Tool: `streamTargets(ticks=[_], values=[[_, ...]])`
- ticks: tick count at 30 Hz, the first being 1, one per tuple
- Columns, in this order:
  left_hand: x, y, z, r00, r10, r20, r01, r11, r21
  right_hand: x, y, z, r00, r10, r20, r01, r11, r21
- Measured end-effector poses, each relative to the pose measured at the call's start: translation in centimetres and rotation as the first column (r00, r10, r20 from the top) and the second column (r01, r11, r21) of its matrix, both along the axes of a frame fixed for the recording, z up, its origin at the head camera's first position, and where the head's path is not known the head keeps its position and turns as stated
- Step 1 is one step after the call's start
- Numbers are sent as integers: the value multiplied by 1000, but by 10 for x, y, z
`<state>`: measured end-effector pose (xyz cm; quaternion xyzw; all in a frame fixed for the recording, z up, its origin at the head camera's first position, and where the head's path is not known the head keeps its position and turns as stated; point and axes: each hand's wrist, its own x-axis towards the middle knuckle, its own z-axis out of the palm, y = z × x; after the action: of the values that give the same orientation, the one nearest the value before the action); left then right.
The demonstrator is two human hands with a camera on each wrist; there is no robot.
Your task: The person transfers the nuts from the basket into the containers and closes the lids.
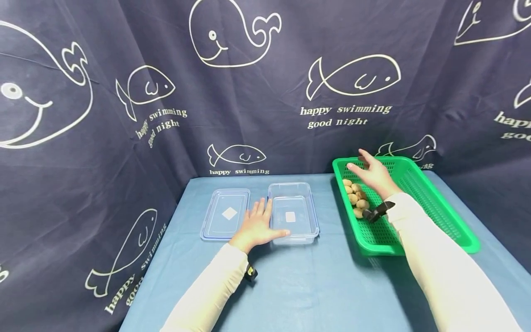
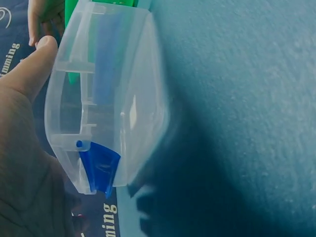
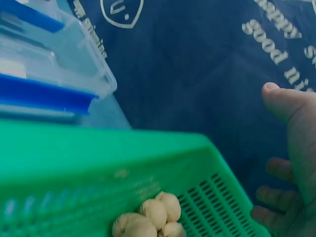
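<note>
A clear plastic food container [image 1: 304,212] with blue side clips stands without its lid on the table. My left hand [image 1: 258,227] is at its left side, fingers spread and thumb over the front left corner; the left wrist view shows the container [image 2: 108,64] beside the thumb. My right hand [image 1: 375,175] is above the back left part of a green plastic basket [image 1: 444,196], thumb apart from the fingers, holding nothing. Several tan, rounded, walnut-like pieces [image 1: 353,199] lie along the basket's left side, below that hand; the right wrist view shows some of these pieces [image 3: 154,213] close up.
The container's clear lid [image 1: 220,221], with a white label, lies flat to the left of my left hand. A blue cloth [image 1: 307,286] covers the table. Dark curtains [image 1: 286,92] with white fish and whale drawings hang behind and at both sides.
</note>
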<state>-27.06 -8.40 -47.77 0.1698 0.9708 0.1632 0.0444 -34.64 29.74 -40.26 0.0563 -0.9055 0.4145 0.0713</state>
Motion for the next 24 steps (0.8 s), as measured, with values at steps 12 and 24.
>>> streamTargets(ticks=[12,24], values=[[0,-3,-10,997,-62,-43,63,998,26,-11,22,-30,993,5,121,7,995,-98],[-4,-4,-14,994,-74,-86,72,997,-22,-23,36,-60,988,22,154,-12,998,-69]])
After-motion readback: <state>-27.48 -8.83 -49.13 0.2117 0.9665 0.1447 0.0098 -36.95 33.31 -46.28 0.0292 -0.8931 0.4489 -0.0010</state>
